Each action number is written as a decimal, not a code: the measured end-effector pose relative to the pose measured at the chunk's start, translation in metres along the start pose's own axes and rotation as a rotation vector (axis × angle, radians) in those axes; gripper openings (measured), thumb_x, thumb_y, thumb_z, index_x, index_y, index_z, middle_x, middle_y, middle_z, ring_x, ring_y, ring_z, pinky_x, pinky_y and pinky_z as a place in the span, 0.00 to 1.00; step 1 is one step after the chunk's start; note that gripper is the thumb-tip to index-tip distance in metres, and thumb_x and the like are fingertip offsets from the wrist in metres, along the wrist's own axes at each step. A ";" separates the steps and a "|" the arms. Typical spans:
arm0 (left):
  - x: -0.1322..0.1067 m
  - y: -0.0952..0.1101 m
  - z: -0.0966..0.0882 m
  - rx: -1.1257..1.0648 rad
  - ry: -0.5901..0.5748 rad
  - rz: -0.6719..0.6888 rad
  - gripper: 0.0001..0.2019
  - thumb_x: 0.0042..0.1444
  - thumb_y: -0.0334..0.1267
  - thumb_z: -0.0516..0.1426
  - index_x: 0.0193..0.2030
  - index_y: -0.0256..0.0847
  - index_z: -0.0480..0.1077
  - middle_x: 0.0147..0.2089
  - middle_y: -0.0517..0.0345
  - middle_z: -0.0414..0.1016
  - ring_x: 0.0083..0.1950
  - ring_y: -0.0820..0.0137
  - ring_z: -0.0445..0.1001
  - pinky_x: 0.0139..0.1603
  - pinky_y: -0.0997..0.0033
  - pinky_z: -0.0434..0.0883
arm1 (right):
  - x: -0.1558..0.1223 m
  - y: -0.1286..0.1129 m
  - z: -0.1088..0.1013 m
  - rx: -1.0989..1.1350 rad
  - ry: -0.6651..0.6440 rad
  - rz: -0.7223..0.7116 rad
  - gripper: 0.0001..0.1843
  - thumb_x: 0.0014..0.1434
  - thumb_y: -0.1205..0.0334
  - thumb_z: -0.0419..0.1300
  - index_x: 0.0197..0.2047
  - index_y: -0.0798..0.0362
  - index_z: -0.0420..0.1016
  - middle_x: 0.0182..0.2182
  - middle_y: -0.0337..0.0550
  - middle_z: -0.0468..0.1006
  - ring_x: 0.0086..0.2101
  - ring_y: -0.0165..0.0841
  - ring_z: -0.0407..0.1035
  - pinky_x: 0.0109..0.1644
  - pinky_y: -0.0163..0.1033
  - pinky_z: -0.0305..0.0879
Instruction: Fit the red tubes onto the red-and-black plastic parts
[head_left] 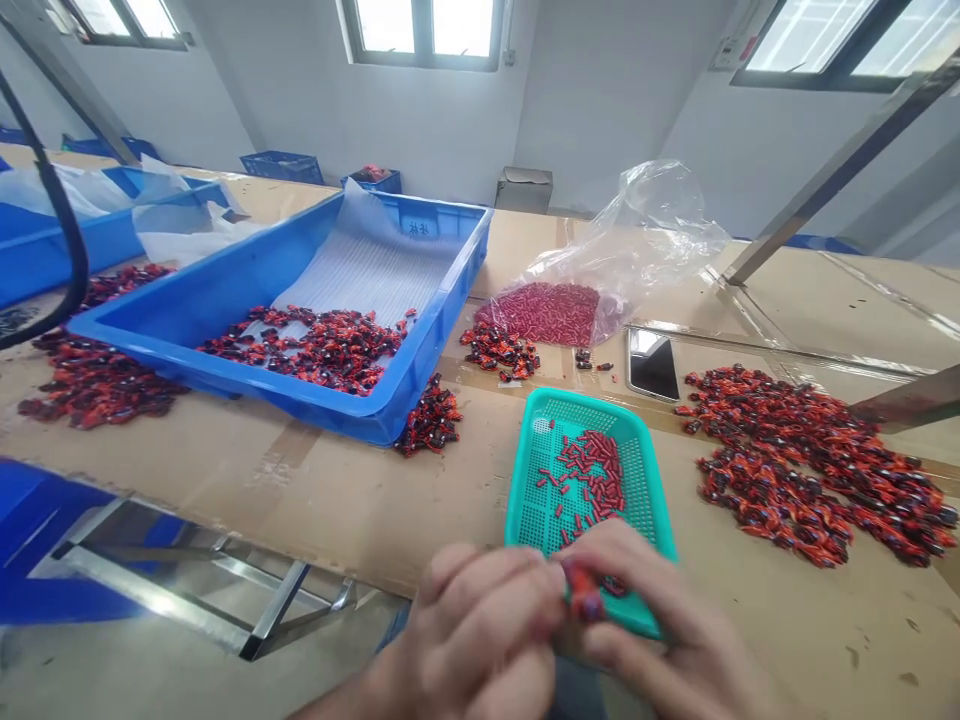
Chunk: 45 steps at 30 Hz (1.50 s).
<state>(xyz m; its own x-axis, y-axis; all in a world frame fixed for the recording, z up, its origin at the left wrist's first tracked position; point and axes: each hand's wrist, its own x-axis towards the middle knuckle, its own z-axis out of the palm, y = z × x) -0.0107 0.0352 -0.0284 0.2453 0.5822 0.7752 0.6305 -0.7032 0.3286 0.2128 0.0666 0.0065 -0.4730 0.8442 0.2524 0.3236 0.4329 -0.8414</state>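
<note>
A small orange-red and black piece [583, 592] is pinched between the thumb and fingers of my right hand [667, 615]; blur hides its exact kind. My left hand [487, 625] is closed, its curled fingertips meeting the piece's left side. What the left fingers grip is hidden. Both hands are over the near end of a green perforated plastic basket [517, 490]. Inside the basket lie many small dark-red cylinders [592, 465], partly covered by my right hand.
A blue tray [352, 405] holds a liner sheet and red-black pieces [337, 350]. More such pieces [795, 460] are heaped at right. Behind the basket are a clear bag [547, 305] of red cylinders and a phone [652, 362]. A metal post [840, 175] rises at right.
</note>
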 end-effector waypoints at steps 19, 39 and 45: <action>0.000 -0.132 0.007 0.371 -0.206 0.012 0.13 0.71 0.34 0.54 0.56 0.45 0.76 0.47 0.48 0.84 0.48 0.53 0.79 0.47 0.57 0.70 | -0.022 0.083 -0.084 -1.100 0.277 0.074 0.17 0.77 0.54 0.50 0.52 0.54 0.76 0.46 0.55 0.82 0.47 0.45 0.75 0.51 0.49 0.72; 0.005 -0.024 0.000 -0.675 0.021 -0.487 0.14 0.62 0.27 0.66 0.47 0.49 0.69 0.42 0.63 0.79 0.44 0.71 0.84 0.48 0.77 0.82 | 0.025 0.084 -0.004 -1.198 -0.131 -0.034 0.14 0.54 0.83 0.59 0.31 0.53 0.73 0.27 0.48 0.79 0.30 0.44 0.74 0.34 0.44 0.57; 0.003 -0.017 -0.001 -0.645 0.016 -0.452 0.11 0.65 0.31 0.66 0.47 0.48 0.69 0.40 0.63 0.78 0.40 0.74 0.82 0.44 0.81 0.81 | 0.021 0.075 -0.004 -0.979 -0.047 -0.091 0.11 0.61 0.77 0.57 0.39 0.53 0.75 0.31 0.46 0.80 0.32 0.41 0.76 0.35 0.42 0.67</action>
<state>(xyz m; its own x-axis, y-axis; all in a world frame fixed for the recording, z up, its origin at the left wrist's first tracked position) -0.0221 0.0486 -0.0309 0.0529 0.8657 0.4978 0.1132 -0.5005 0.8583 0.2302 0.1179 -0.0499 -0.5545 0.7907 0.2596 0.8105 0.5838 -0.0468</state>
